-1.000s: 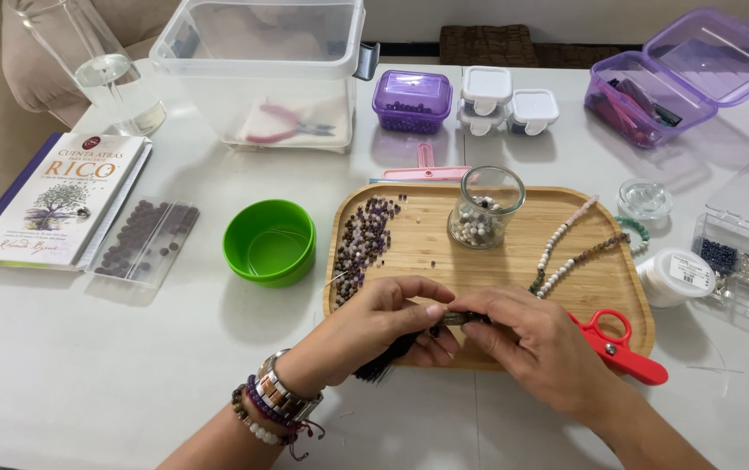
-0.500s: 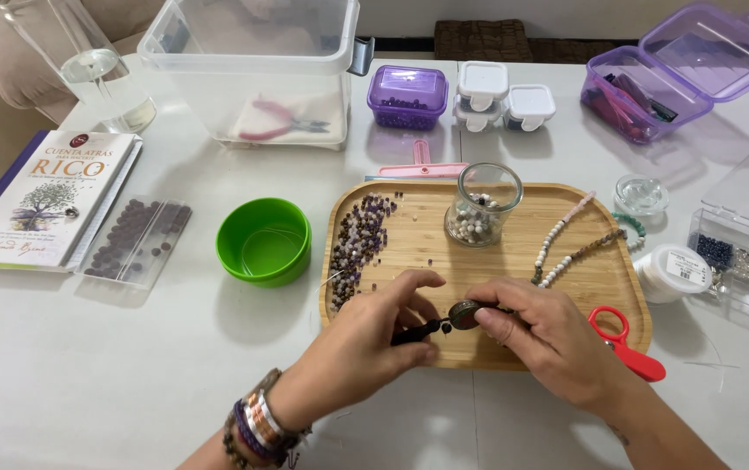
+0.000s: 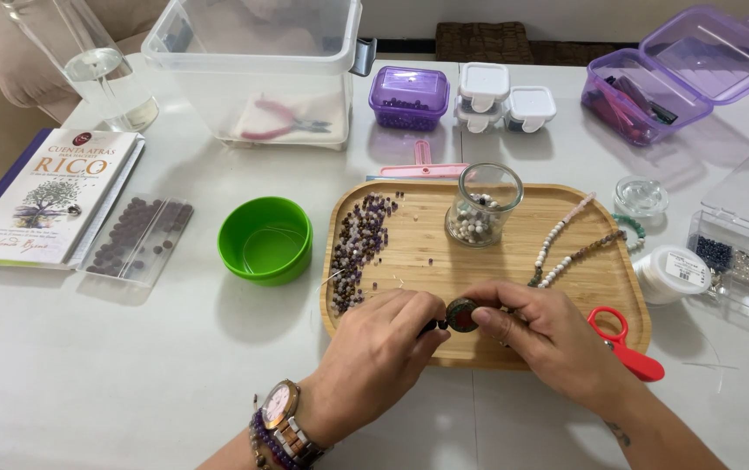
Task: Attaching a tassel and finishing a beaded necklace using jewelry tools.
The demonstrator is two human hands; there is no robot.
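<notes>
We held a small round dark pendant (image 3: pixel 462 314) between both hands over the near edge of the wooden tray (image 3: pixel 513 348). Our left hand (image 3: pixel 374 361) pinched its left side, fingers closed narrow; our right hand (image 3: pixel 557 339) gripped its right rim. It looked light, hard and smooth, likely slippery, so we judged the rim the best hold. Loose beads (image 3: pixel 359 248) lay just left, red scissors (image 3: pixel 625 344) just right; the desk (image 3: pixel 130 365) stretched open to our left.
</notes>
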